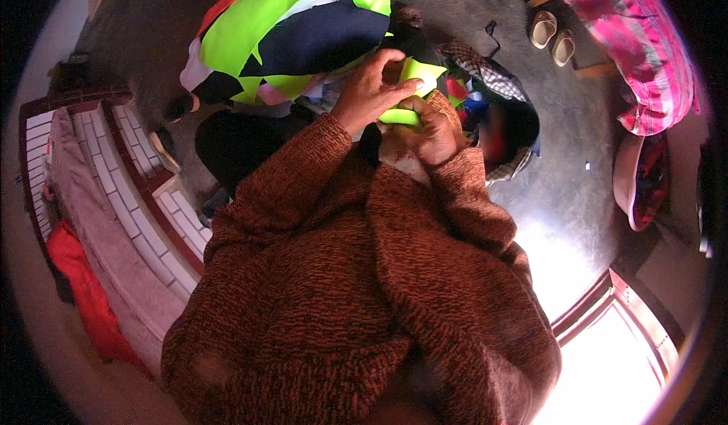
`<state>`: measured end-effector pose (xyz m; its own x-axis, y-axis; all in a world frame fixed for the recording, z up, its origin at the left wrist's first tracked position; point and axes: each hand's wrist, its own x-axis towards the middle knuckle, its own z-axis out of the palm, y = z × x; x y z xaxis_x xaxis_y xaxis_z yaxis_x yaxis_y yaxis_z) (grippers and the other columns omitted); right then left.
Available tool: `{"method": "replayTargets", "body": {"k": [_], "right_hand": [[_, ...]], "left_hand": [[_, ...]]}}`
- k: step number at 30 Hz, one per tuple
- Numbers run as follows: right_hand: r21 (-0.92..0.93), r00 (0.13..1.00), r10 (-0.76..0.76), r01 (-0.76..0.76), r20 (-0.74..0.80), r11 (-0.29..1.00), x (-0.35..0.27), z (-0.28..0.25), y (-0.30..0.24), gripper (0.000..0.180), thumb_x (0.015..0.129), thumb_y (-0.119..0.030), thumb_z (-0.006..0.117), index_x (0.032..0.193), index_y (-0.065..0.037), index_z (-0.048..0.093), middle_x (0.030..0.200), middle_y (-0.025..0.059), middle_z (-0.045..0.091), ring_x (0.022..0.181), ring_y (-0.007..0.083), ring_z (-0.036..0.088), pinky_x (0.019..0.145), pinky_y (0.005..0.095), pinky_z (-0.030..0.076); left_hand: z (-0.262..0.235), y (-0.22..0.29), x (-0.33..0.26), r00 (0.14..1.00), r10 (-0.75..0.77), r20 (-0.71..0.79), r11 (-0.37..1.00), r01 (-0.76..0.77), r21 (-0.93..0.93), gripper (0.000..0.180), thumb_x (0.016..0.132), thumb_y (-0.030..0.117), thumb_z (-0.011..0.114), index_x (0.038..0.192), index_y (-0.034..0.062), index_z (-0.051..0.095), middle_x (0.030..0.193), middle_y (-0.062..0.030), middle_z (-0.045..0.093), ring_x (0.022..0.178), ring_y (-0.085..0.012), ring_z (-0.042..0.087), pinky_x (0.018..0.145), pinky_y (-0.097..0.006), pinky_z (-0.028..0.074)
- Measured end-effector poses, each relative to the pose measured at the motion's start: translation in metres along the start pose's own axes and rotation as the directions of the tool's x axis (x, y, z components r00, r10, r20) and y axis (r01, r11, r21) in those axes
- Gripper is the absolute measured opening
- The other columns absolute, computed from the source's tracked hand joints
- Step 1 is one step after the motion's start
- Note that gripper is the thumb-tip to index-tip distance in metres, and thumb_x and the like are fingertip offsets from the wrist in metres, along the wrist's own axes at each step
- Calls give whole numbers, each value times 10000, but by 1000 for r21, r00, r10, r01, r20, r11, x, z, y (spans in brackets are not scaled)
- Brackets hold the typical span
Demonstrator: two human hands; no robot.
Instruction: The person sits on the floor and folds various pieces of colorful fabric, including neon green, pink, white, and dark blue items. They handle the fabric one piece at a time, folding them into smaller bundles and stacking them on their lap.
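A piece of neon yellow-green cloth (426,74) is held up in front of my body. My left hand (364,95) pinches it between thumb and fingers. Just below and to the right, my right hand (438,133) is closed with curled fingers on a smooth curved yellow-green part (400,117). That part looks like a fold of the same cloth, but the fingers hide where it joins. Beyond my left hand lies a large heap of cut cloth (311,42) in dark navy, neon yellow-green, pale pink and orange.
A checked cloth bag (497,84) with colourful scraps stands beyond my right hand. Pale slippers (543,29) lie on the grey floor near a pink plaid cover (607,23). A white-tiled brick ledge (125,182) is at the left, a bright doorway (614,364) at the lower right.
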<state>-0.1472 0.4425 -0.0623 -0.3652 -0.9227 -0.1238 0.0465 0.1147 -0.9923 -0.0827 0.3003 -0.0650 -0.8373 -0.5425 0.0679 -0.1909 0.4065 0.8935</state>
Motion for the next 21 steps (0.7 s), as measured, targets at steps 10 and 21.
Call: {"method": "replayTargets", "body": {"k": [10, 21], "right_hand": [[74, 996, -78, 75, 41, 994, 1, -5, 20, 292, 739, 110, 535, 993, -33, 515, 900, 63, 625, 879, 142, 583, 787, 262, 450], [283, 983, -176, 157, 44, 946, 2, -4, 26, 213, 794, 94, 533, 978, -10, 514, 899, 97, 615, 842, 170, 583, 794, 291, 455]], "left_hand": [[-3, -7, 35, 931, 247, 271, 918, -314, 243, 299, 720, 218, 653, 910, 0, 576, 978, -144, 577, 893, -293, 572, 797, -343, 446], [-52, 26, 23, 992, 34, -125, 946, -72, -316, 142, 826, 138, 607, 847, -2, 602, 782, 6, 589, 736, -54, 523, 679, -214, 426]]}}
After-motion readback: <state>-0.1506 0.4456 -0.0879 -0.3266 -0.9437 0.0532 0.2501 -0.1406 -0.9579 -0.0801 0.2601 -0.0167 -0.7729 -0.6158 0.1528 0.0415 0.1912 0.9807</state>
